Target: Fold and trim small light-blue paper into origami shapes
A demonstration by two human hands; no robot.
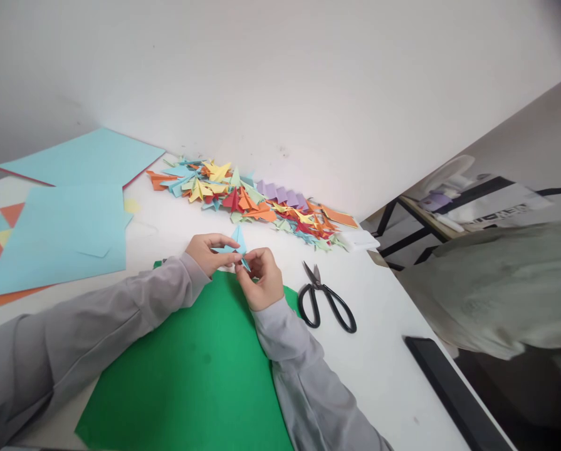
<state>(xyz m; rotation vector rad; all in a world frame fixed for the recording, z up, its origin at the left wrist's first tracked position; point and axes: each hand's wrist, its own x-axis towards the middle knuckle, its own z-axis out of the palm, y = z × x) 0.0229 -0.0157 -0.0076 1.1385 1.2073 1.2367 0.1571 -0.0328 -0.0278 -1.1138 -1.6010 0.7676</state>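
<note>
Both hands pinch a small light-blue folded paper plane (238,237) above the far edge of a green sheet (186,369). My left hand (211,252) is closed on the plane's left side. My right hand (261,280) grips its near end between thumb and fingers. Part of the plane is hidden behind the fingers. Just beyond the hands lies a long heap of small folded paper planes (247,202) in orange, yellow, blue, red and green. Black-handled scissors (316,288) rest to the right of my right hand, blades slightly apart.
Large light-blue paper sheets (83,156) lie at the left, with a second blue sheet (68,238) over coloured scraps. A white wall (280,75) rises behind the white table (378,369). A black bar-shaped object (454,388) lies along the right edge; beyond it is grey-green cloth (506,288).
</note>
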